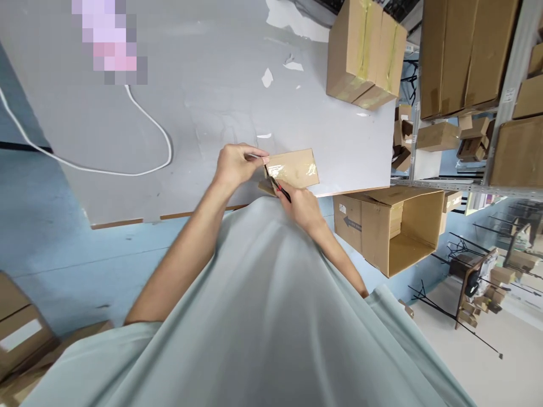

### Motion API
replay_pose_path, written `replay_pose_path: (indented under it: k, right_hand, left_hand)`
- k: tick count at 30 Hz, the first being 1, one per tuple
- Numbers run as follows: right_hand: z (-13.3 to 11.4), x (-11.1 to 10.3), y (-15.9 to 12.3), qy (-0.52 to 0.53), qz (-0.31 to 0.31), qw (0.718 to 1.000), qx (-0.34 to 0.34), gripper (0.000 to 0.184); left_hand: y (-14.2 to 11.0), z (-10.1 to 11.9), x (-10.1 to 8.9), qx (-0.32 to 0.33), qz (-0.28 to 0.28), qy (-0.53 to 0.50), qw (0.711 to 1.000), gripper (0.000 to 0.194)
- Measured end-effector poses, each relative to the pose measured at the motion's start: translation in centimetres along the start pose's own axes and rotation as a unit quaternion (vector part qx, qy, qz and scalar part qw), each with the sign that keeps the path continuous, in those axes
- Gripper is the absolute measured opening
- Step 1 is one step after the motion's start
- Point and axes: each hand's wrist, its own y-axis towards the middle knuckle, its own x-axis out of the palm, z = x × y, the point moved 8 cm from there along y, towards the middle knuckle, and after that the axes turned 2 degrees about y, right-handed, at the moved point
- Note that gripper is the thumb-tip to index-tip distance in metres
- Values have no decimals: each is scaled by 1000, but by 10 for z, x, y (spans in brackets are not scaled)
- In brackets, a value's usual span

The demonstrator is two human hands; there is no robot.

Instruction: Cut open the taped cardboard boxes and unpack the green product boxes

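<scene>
A small flat cardboard box [302, 164] with shiny clear tape lies near the front edge of the grey table. My right hand [304, 208] is closed around a slim black-and-red utility knife [283, 192], its tip at the left end of the box. At that same end, the thumb and forefinger of my left hand [237, 164] pinch the box's upper left corner. A narrow cardboard flap [266, 187] shows below the knife, partly hidden by my right hand.
Two taped cartons [354, 53] stand at the table's far right. An open carton [369, 226] sits beyond the front edge. A white cable [163, 135] curves across the left side. Paper scraps [267, 77] lie on the tabletop [203, 73]. Shelves with boxes [466, 56] rise at right.
</scene>
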Motion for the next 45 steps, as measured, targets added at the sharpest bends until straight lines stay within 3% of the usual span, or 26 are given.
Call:
replay_pose_path:
  k: [4, 6, 8, 10, 13, 21, 35, 45]
  right_hand:
    - [43, -23, -23, 25, 76, 994, 77, 55]
    - [69, -35, -31, 20, 114, 985, 125, 55]
    - [89, -42, -34, 3, 132, 979, 159, 55]
    - [99, -45, -32, -15, 134, 976, 170, 55]
    - [100, -45, -25, -23, 125, 979, 160, 55]
    - [78, -47, 4, -43, 101, 986, 129, 55]
    - [56, -52, 19, -73, 97, 978, 171, 51]
    - [69, -37, -12, -74, 46, 970, 226, 48]
  left_hand:
    - [-10, 37, 10, 123, 27, 70, 990, 38]
    - [-22, 64, 31, 213, 14, 94, 972, 38]
    - [-35, 81, 61, 277, -34, 109, 954, 35]
    - [-44, 87, 85, 301, -73, 119, 943, 39]
    - [-46, 81, 101, 300, -91, 127, 941, 55]
    - [-40, 70, 99, 309, -101, 151, 933, 49]
    - [-40, 71, 101, 306, -90, 108, 941, 47]
    - [-46, 67, 109, 310, -97, 124, 937, 41]
